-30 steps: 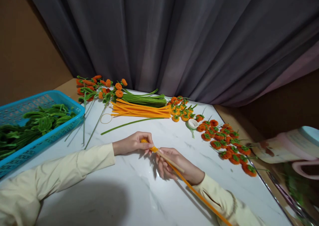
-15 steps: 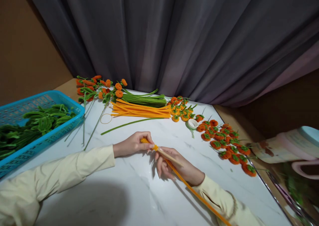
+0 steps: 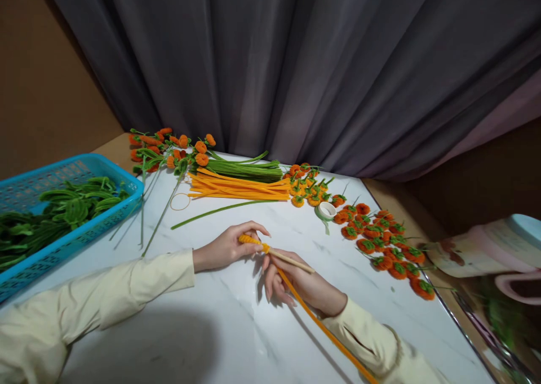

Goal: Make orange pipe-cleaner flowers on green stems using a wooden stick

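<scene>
Over the table's middle, my left hand (image 3: 222, 248) grips the end of a thin wooden stick (image 3: 293, 262) wrapped in a yellow-orange pipe cleaner coil (image 3: 249, 239). Its thumb lies under the coil and its index finger is raised above. From the coil, the loose orange pipe cleaner strand (image 3: 321, 320) runs down to the lower right, across my right sleeve. My right hand (image 3: 310, 288) is closed around the strand near the coil, with the bare part of the stick lying over it. Its fingertips are partly hidden.
Behind my hands lie orange pipe cleaners (image 3: 239, 185), green ones (image 3: 249, 170) and a tape roll (image 3: 327, 210). Finished orange flowers (image 3: 374, 232) spread rightward; more flowers (image 3: 202, 147) lie back left. A blue basket (image 3: 135, 195) holds green leaves. A tumbler (image 3: 477, 248) is at right.
My left index finger has lifted and stretched out over the coil. The stick has turned slightly flatter, and the loose strand has shifted a little to the left.
</scene>
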Demonstrator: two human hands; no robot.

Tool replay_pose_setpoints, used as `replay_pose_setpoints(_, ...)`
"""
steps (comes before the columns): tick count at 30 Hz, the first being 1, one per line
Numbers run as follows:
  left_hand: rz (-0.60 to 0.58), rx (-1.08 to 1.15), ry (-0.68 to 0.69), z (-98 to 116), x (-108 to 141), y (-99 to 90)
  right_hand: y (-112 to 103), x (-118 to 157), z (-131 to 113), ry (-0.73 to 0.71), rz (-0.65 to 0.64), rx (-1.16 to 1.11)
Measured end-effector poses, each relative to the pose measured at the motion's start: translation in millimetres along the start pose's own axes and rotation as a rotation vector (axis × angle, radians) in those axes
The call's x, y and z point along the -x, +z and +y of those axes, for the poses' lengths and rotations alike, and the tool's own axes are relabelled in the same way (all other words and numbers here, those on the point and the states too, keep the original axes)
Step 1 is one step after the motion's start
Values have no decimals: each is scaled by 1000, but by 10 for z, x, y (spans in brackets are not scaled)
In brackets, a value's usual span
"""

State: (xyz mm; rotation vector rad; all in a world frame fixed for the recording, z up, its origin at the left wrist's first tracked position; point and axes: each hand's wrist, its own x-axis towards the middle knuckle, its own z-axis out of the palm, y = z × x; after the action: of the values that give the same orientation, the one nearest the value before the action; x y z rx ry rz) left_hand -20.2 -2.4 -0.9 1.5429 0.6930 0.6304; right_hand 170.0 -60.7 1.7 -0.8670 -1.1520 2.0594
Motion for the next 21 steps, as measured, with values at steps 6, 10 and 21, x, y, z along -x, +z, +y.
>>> replay_pose_setpoints(6,54,-198,136,1,18,41,-10,-21,20,65,19,-60)
replay_pose_setpoints(10,96,-402,277,47,36,63,-23,-33,23,78,-3,-89)
replay_pose_setpoints(21,151,-511,256,69,32,80,-35,-35,-40,144,-23,-53)
